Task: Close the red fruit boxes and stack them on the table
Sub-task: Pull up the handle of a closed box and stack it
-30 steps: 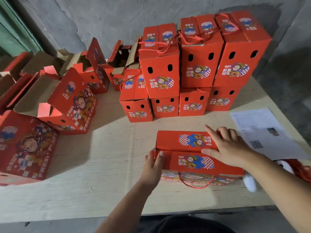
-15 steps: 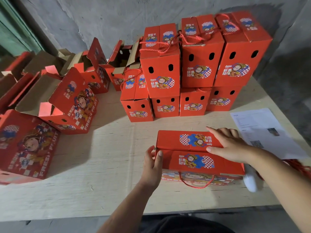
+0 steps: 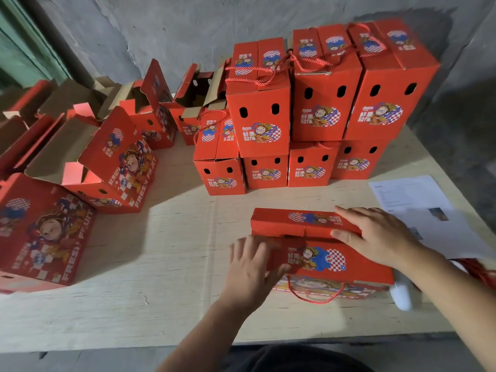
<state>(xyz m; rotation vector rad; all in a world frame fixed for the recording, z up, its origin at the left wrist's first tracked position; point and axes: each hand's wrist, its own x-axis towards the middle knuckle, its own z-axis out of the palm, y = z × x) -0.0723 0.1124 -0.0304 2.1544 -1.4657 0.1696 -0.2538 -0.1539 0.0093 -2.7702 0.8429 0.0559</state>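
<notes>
Both flat hands, left hand [image 3: 251,267] and right hand [image 3: 375,234], press the box [image 3: 330,253] lid down, fingers spread, so it shuts.

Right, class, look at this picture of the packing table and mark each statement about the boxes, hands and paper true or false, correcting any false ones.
1. Both hands rest on the red box nearest the person. True: the left hand and right hand lie on the near box.
2. The closed boxes by the wall are stacked three layers high. False: the stack shows two layers.
3. A printed paper lies on the table to the person's right. True: the paper lies there.
4. All boxes on the left side are closed. False: the open boxes have flaps standing up.
5. The near box has a blue rope handle. False: its rope handle is red.
</notes>
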